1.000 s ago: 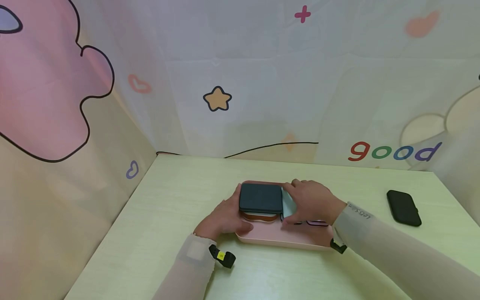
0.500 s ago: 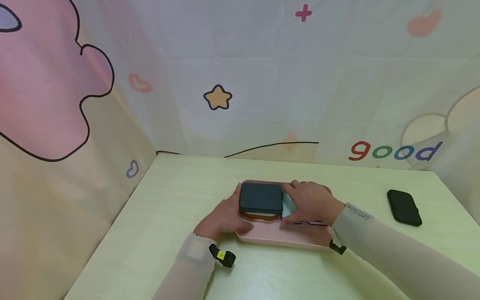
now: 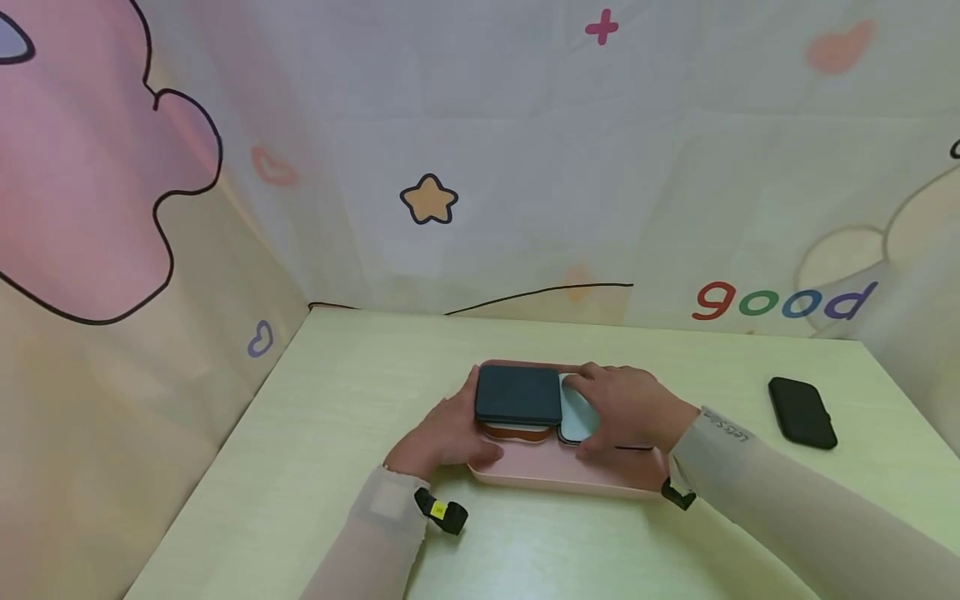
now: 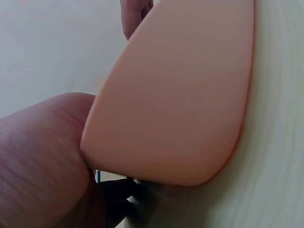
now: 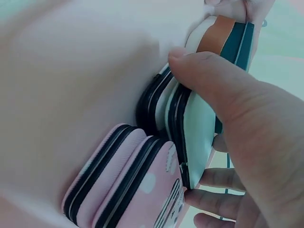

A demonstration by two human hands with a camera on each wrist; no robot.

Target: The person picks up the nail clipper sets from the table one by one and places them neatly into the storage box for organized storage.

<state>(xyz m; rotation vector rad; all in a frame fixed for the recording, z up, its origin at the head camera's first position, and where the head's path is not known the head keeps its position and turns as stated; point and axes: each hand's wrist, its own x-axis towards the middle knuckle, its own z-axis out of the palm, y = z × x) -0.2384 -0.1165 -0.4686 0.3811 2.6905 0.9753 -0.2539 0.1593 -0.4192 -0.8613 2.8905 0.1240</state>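
A shallow pink tray [image 3: 540,471] holds stacked zip purses. At its left end a dark teal wallet [image 3: 518,394] tops a stack with a brown-and-white piece [image 5: 217,34] beneath. My left hand [image 3: 442,437] holds that end of the tray, its thumb reaching over the rim by the stack. A mint zip purse [image 5: 200,128] lies on a black-edged one [image 5: 151,104] in the middle. My right hand [image 3: 633,410] spans the mint purse loosely, thumb at the near edge, fingers at the far side. Pink zip purses [image 5: 142,190] with black zips sit to its right, mostly hidden by the hand in the head view.
A black flat rounded item [image 3: 802,412] lies on the light wooden table [image 3: 345,392] to the right. A printed cloth [image 3: 510,183] rises behind the table's back edge and along both sides.
My right hand has shifted slightly right over the mint purse, so more of that purse shows. The left hand keeps its place on the tray. The view has turned a little.
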